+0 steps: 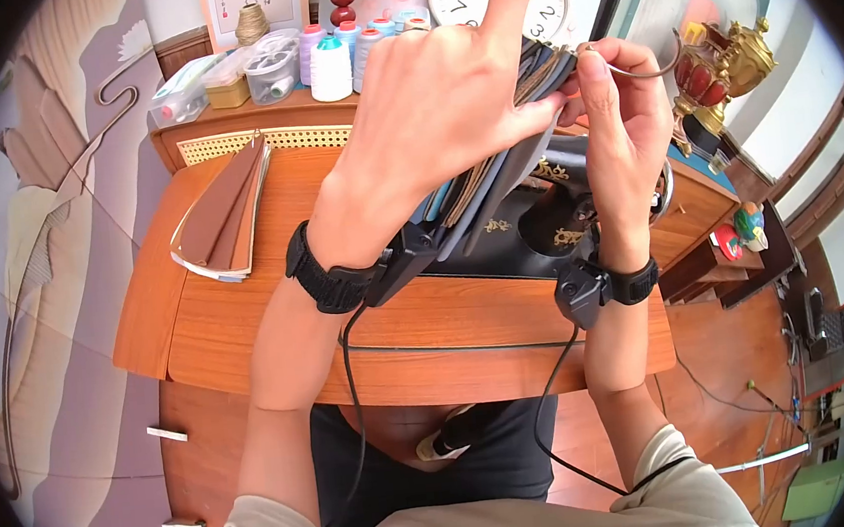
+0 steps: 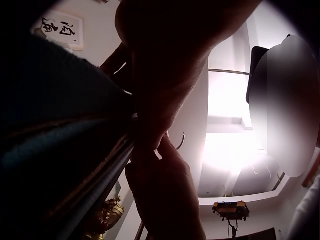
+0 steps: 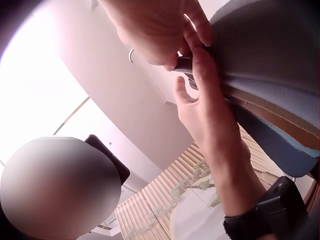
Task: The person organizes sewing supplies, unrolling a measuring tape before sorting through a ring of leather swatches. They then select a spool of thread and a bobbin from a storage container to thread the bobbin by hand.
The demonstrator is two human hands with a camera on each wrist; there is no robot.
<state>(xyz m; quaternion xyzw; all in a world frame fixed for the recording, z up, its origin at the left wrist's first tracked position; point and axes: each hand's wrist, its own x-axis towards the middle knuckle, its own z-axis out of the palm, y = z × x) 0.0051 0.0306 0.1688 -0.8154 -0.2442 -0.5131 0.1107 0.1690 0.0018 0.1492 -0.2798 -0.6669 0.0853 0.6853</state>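
Note:
A thick stack of leather swatches (image 1: 481, 193) in grey, blue and brown stands raised over the table, its sheets spread at the lower end. My left hand (image 1: 428, 102) grips it near the upper end, thumb along the edge and index finger pointing up. At the top corner my right hand (image 1: 628, 130) pinches an open curved metal ring (image 1: 661, 67) between thumb and fingers. In the right wrist view a dark swatch corner (image 3: 184, 64) lies at the right fingertips. The left wrist view is mostly dark, with the swatches (image 2: 65, 155) at left.
Behind the stack is a black sewing machine (image 1: 500, 232) with gold decoration. A fan of brown swatches (image 1: 227, 215) lies on the wooden table (image 1: 247, 329). Thread cones (image 1: 330, 71), plastic boxes (image 1: 274, 68) and a clock (image 1: 550, 1) stand at the back.

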